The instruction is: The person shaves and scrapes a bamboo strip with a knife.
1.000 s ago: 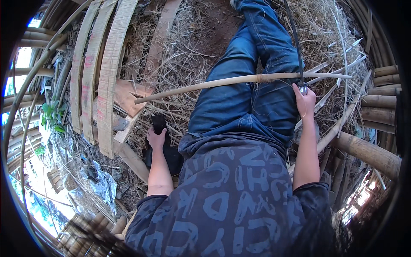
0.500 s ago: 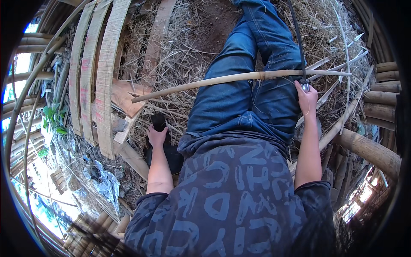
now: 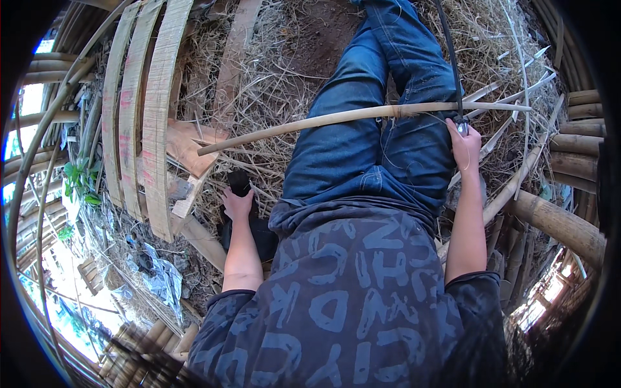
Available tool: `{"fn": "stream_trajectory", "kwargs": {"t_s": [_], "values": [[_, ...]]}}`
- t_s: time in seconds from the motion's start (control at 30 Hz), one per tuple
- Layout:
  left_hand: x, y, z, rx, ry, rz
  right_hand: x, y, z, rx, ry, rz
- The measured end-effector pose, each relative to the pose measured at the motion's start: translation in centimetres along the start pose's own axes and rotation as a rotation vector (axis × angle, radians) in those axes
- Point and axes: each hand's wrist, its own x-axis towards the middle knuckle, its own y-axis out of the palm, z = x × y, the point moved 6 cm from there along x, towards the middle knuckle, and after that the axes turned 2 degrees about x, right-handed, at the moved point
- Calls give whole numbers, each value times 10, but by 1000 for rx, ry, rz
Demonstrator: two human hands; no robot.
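Note:
My right hand (image 3: pixel 466 147) is closed beside my thigh around the near end of a long, narrow, dark tool (image 3: pixel 449 45). A shiny metal part shows at the grip, and the rest reaches far ahead; its exact kind is unclear. Across both jeans-clad legs lies a long split bamboo strip (image 3: pixel 310 123), with the dark tool crossing it near the right hand. At my left hip, my left hand (image 3: pixel 237 204) has its fingers around a small black object (image 3: pixel 239 183). Behind that hand, a larger black item (image 3: pixel 260 238) lies partly hidden by the forearm.
Wooden slats (image 3: pixel 158 123) stand at the left, beside a broken board piece (image 3: pixel 194 145). Dry straw and shavings (image 3: pixel 284 71) cover the ground. A thick bamboo pole (image 3: pixel 556 226) juts in at the right, with crumpled plastic (image 3: pixel 162 278) at the lower left.
The bamboo strip's middle and right part have shifted very slightly away from me. Both hands stay in nearly the same places with the same holds.

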Motion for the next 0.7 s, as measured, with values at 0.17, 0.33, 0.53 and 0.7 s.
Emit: {"fn": "stream_trajectory", "kwargs": {"t_s": [0.17,0.33,0.53,0.7], "values": [[2,3,5,-13,-10,5,-1,-1,1,-10,-6,-16],[3,3,7,-22,-17,17,-5,0,8,22,34,4],[8,7,8,-45,16,21,-1,-2,2,0,-8,-14],[21,27,24,-131,97,-20,0,-1,-2,-21,-12,-17]]}}
